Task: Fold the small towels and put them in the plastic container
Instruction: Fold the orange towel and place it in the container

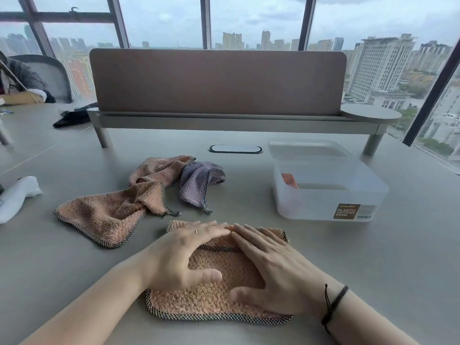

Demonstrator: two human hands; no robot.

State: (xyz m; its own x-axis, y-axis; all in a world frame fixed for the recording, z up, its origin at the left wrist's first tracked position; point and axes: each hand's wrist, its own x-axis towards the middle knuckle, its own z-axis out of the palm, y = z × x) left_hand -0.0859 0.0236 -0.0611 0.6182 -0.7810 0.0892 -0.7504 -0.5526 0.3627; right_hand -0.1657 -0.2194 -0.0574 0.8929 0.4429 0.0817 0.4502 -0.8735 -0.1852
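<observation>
We sit at a grey desk (373,282) that fills the lower view, with tall windows (161,21) and a city skyline behind it. A brown divider (219,82) stands on a raised shelf (224,122) across the far side of the desk.

To the right, below the shelf, sits the clear container (328,192), open-topped, with a label on its near wall. One folded pink towel (290,180) already lies inside, against its left wall. The lid (308,148) rests just behind the container.

Nearest us lies the pink towel (219,305) we are working on, flat on the desk, its far edge folded over toward us. Our left hand (181,255) lies flat on its left part, fingers straight and together, thumb out to the right. Our right hand (271,270) lies flat on the right part, fingers spread, thumb pointing left. The fingertips of both hands meet over the folded strip at the far edge. Neither hand pinches the cloth.

Left of centre lies a crumpled pink heap (117,207), and touching its right side a crumpled purple towel (199,180).

A white object (17,195) lies at the left edge, and a dark cloth (72,118) farther back. An oval port (236,148) is set in the desk by the lid. A black band (333,303) circles our right wrist, and a ring (196,231) shows on the left hand.
</observation>
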